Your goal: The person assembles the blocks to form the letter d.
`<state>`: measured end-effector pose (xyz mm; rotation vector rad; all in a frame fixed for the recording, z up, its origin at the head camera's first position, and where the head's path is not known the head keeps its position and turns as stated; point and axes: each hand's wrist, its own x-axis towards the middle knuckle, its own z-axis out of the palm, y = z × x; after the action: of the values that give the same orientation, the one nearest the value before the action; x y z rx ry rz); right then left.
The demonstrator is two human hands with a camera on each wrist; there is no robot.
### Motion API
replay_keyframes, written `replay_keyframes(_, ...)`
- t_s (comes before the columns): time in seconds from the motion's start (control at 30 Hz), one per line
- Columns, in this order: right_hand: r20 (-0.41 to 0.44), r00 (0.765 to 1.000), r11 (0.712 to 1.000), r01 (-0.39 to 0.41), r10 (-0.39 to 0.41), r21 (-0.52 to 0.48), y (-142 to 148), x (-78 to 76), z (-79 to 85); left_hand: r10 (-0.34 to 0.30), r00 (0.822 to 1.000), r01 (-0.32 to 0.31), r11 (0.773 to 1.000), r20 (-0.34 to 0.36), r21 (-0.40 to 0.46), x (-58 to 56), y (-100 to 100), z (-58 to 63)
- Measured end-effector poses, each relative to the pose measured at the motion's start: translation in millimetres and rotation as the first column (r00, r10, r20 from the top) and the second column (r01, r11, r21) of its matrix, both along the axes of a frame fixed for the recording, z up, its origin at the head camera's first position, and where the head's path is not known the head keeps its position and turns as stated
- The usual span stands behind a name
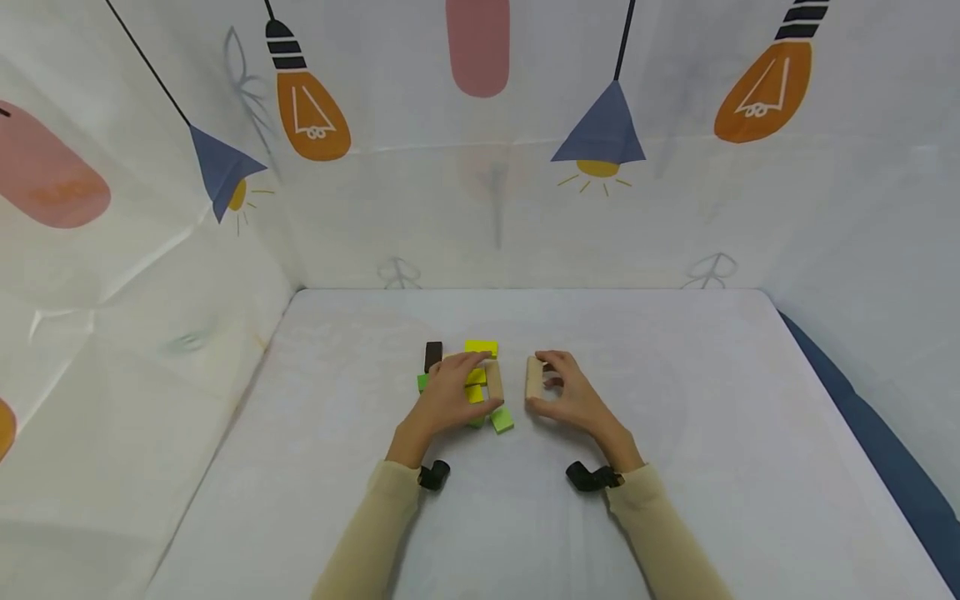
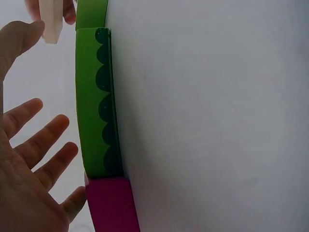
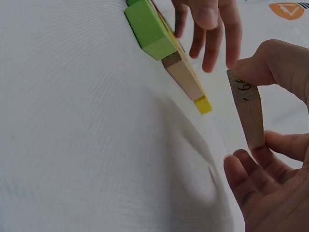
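My right hand (image 1: 573,396) pinches a plain wooden block (image 3: 251,113) lengthwise between thumb and fingertips, held up off the table; dark handwritten marks show on its end. To its left, my left hand (image 1: 447,392) hovers over a cluster of coloured blocks, fingers spread in the left wrist view. Another wooden block (image 1: 494,381) lies at the cluster's right side, between the left thumb and forefinger as seen from the head. Beneath that hand are yellow blocks (image 1: 475,393), partly hidden. A green block with dark scallops (image 2: 94,101) and a magenta block (image 2: 113,205) stand beside its fingers.
A dark brown block (image 1: 433,356) and a yellow block (image 1: 482,347) sit at the cluster's far side, a light green block (image 1: 502,420) at its near right. The white table (image 1: 675,358) meets a patterned cloth backdrop (image 1: 495,200) behind and at both sides.
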<state>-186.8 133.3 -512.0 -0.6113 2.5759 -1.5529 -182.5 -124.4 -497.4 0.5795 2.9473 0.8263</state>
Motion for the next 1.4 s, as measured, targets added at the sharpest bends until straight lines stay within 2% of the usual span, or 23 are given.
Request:
replay_keyframes(0.3, -0.033, 0.999, 1.0, -0.024, 0.024, 0.012, 0.9, -0.2, -0.3, -0.02, 0.999, 0.022, 0.997, 0.025, -0.076, -9.0, 5.5, -4.4)
replay_keyframes(0.47, -0.032, 0.999, 1.0, -0.022, 0.022, 0.017, 1.1, -1.1, 6.1, -0.016, 0.999, 0.019, 0.996, 0.045, -0.087, -11.2, 7.8, -7.7)
replay_keyframes(0.7, -0.021, 1.0, 1.0, -0.019, 0.019, 0.013, 2.4, -0.2, 15.4, 0.024, 0.997, -0.018, 0.997, 0.077, -0.079, -13.8, 10.1, -9.8)
replay_keyframes(0.93, -0.018, 1.0, 1.0, -0.015, 0.016, 0.019, 3.6, -1.4, 14.4, 0.03, 0.996, -0.023, 0.996, 0.085, -0.085, -15.2, 12.0, -7.2)
replay_keyframes(1.1, -0.024, 0.999, 0.999, -0.034, 0.035, 0.023, 5.2, -0.5, 10.9, 0.05, 0.995, -0.048, 0.999, 0.088, -0.021, -10.4, 13.3, -1.1)
replay_keyframes(1.4, -0.08, 0.995, 0.998, -0.048, 0.052, 0.048, 12.5, 2.6, 17.3, 0.067, 0.996, -0.072, 0.994, 0.067, 0.076, 2.7, 15.9, 9.9)
